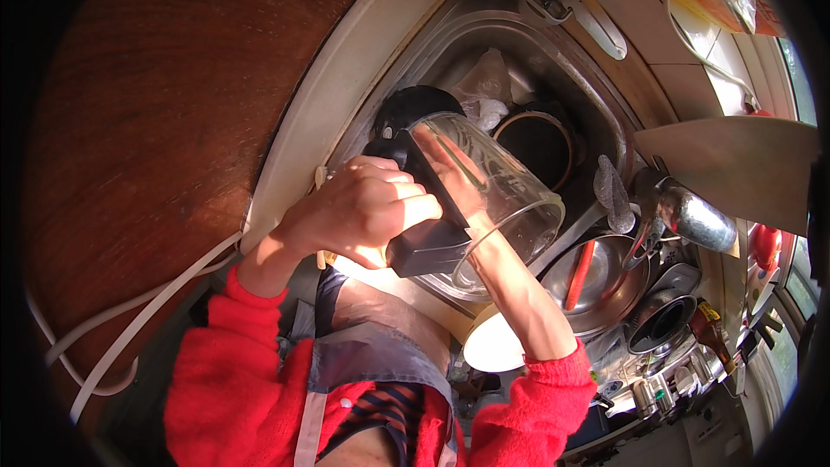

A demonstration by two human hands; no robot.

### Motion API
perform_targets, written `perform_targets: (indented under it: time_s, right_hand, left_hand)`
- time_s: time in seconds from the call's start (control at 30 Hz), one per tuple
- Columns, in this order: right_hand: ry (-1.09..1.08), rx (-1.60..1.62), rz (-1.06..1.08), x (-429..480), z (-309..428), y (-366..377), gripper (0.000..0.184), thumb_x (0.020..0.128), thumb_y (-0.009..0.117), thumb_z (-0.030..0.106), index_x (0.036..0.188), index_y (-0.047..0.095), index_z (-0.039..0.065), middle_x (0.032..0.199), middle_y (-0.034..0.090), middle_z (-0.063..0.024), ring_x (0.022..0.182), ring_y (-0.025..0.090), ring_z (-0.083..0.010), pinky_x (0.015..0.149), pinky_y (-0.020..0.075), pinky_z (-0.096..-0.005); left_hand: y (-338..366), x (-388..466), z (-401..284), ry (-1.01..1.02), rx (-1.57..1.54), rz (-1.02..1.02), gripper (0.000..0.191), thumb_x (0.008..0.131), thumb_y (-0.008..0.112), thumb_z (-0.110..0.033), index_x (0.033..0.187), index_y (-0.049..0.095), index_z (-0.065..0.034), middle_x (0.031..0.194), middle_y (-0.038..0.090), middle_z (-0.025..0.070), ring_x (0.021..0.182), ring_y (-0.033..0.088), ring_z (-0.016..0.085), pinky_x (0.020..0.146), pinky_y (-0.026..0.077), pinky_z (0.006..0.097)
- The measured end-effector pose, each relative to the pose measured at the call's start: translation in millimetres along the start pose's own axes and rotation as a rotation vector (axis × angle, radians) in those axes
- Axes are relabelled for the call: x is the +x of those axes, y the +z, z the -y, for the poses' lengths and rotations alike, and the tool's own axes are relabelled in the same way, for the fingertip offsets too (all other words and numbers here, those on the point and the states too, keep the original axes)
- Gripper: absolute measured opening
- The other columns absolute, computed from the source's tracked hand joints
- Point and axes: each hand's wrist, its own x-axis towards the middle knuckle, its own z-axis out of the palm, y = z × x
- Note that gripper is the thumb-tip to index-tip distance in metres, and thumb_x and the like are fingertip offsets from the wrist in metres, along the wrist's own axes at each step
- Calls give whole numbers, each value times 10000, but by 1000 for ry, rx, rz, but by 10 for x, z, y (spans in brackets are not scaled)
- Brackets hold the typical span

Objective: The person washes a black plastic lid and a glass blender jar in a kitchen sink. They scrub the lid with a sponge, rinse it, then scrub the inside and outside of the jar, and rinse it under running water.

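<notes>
My left hand [376, 207] grips the black handle [431, 250] of a clear blender jar [512, 168]. Tilted over the sink, the jar has its open mouth towards me and its black base [418, 104] at the far end. My right forearm reaches in at the mouth, and my right hand [454, 175] shows blurred through the clear wall, apparently inside. Its fingers lie along the inner side; whether they hold anything is unclear.
The steel sink [583, 71] holds a dark round pan [535, 146] and a crumpled plastic bag [486, 84]. To the right are a metal bowl [609, 279] with a red-orange stick-like item [580, 275], a metal faucet [694, 214] and a cutting board [726, 162]. White cables [149, 311] cross at left.
</notes>
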Motion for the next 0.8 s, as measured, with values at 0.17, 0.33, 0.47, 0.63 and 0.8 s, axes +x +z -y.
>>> perform_targets:
  time_s: [0.17, 0.33, 0.47, 0.63, 0.8]
  right_hand:
    - [-201, -314, 176, 77, -102, -119, 491, 910, 547, 70, 1370, 384, 13, 1299, 512, -88, 1162, 496, -140, 969, 391, -242]
    - [47, -8, 140, -307, 233, -58, 579, 853, 599, 90, 1371, 363, -14, 1347, 472, -161, 1232, 469, -255, 1032, 362, -341]
    - [140, 99, 69, -943, 821, 71, 597, 861, 509, -3, 1407, 271, -45, 1420, 370, -167, 1320, 350, -228, 1088, 274, -325]
    - [163, 261, 59, -1168, 1010, 152, 669, 806, 547, 39, 1412, 274, -34, 1454, 317, -169, 1347, 311, -236, 1090, 269, -337]
    - [98, 250, 71, -556, 459, 125, 621, 812, 541, 20, 1396, 330, -1, 1427, 366, -142, 1333, 334, -224, 1091, 257, -310]
  left_hand:
    - [70, 37, -56, 10, 105, -67, 462, 589, 626, -386, 859, 638, -11, 739, 615, 101, 671, 600, 286, 604, 451, 354]
    - [19, 42, -58, -22, 83, 8, 456, 559, 648, -368, 846, 630, -15, 736, 611, 98, 660, 594, 279, 587, 437, 355]
    - [-61, 18, -24, -10, 0, -19, 410, 492, 707, -185, 854, 588, -34, 723, 591, 82, 655, 593, 266, 588, 438, 344]
    - [-91, -50, -21, -29, -73, -94, 397, 483, 711, -91, 851, 570, -38, 700, 571, 78, 631, 579, 279, 557, 425, 355]
    - [-60, -102, -22, -36, -80, -123, 364, 495, 692, -76, 837, 575, -32, 688, 564, 76, 623, 576, 279, 547, 417, 359]
